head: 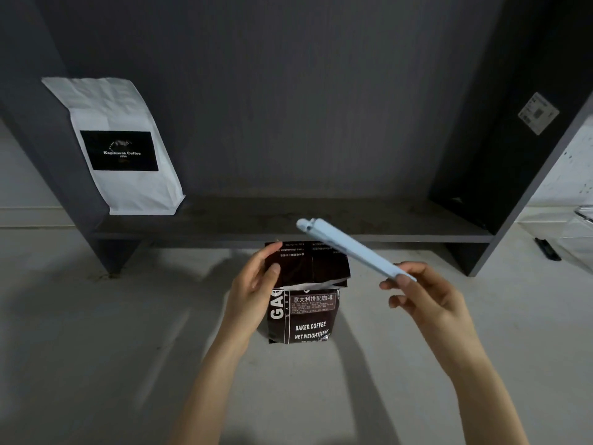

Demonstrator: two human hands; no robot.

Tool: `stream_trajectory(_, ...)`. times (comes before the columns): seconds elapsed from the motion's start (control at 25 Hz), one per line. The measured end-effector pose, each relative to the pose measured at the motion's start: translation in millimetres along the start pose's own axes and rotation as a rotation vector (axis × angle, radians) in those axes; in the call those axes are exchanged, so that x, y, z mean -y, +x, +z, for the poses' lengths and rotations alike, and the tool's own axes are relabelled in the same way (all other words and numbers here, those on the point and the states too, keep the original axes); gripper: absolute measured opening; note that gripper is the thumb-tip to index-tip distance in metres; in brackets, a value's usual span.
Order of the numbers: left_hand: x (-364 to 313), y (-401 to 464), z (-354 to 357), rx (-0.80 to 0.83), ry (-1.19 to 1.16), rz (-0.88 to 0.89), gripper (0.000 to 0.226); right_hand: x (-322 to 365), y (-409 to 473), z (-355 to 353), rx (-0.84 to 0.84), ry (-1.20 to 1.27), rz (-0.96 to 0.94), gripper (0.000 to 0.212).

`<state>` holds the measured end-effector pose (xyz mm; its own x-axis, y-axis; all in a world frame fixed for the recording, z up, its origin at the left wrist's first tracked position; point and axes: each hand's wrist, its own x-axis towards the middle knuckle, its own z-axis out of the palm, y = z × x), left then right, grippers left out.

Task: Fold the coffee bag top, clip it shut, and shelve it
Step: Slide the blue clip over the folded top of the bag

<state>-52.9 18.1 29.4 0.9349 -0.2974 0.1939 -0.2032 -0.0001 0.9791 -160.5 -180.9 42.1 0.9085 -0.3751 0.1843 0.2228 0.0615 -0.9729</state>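
Now, with your left hand (256, 284) pinning the folded top of the coffee bag (305, 297) just before the shelf (224, 224), slide the clip (349, 248) your right hand (426, 300) grips squarely across that fold.

Coffee bag, clip and shelf
Dark coffee bag (309, 303) upright, top folded over; pale blue clip (349, 248) slants just right; shelf (288, 224) behind.

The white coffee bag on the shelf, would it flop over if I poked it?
Probably not easily. The white coffee bag stands on a flat, wide bottom on the shelf and looks full, so likely heavy. It seems to lean back toward the side panel, so a push might just slide it. Its wrinkled paper top would likely bend.
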Motion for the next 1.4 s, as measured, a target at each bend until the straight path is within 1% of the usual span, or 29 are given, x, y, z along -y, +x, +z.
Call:
stream_trajectory(0.04,1.8,0.1,-0.7,0.018,-0.012,0.015,0.038,-0.8,1.9,-1.5,-0.056,-0.018,-0.016,0.031)
stream_trajectory(0.12,4.3,0.2,-2.0,0.034,-0.02,0.028,0.044,-1.8,5.4,-1.1,-0.143,-0.075,-0.038,0.008)
stream_trajectory(0.16,5.0,0.0,-2.4,0.037,-0.02,0.034,0.045,-2.7,6.7,0.0,-0.164,-0.127,-0.042,0.006)
stream_trajectory(0.28,8.4,-0.3,-3.9,0.046,-0.02,0.045,0.043,-7.8,8.9,3.2,-0.13,-0.239,-0.032,0.008)
stream_trajectory(0.44,10.7,-1.0,-4.5,0.05,-0.002,0.051,0.044,-12.0,10.9,7.2,-0.048,-0.26,0.0,0.008)
stream_trajectory(0.56,10.9,-0.1,-5.7,0.053,0.027,0.044,0.043,-11.1,15.7,12.5,0.017,-0.262,-0.017,0.013)
stream_trajectory(0.72,10.4,0.7,-7.5,0.039,0.006,0.016,0.046,-11.8,31.0,20.1,0.104,-0.382,-0.017,0.018)
stream_trajectory(0.84,13.0,-1.0,-10.2,0.02,-0.017,-0.011,0.052,-13.6,40.0,29.6,0.156,-0.37,-0.006,0.019)
stream_trajectory(0.92,13.6,-2.1,-11.2,-0.001,-0.027,-0.038,0.046,-15.1,42.8,34.9,0.174,-0.336,0.001,0.022)
stream_trajectory(1.0,12.8,-2.9,-11.0,-0.017,-0.026,-0.058,0.042,-16.6,43.0,40.0,0.178,-0.313,-0.001,0.024)
stream_trajectory(1.08,13.1,-2.1,-10.7,-0.036,-0.038,-0.069,0.044,-18.4,40.6,45.1,0.15,-0.276,-0.012,0.023)
stream_trajectory(1.24,13.5,-2.1,-9.4,-0.045,-0.058,-0.089,0.062,-22.4,36.3,51.1,0.075,-0.192,-0.013,0.02)
stream_trajectory(1.4,13.3,-2.9,-7.9,-0.068,-0.04,-0.114,0.072,-28.0,34.5,51.4,0.026,-0.197,-0.033,0.025)
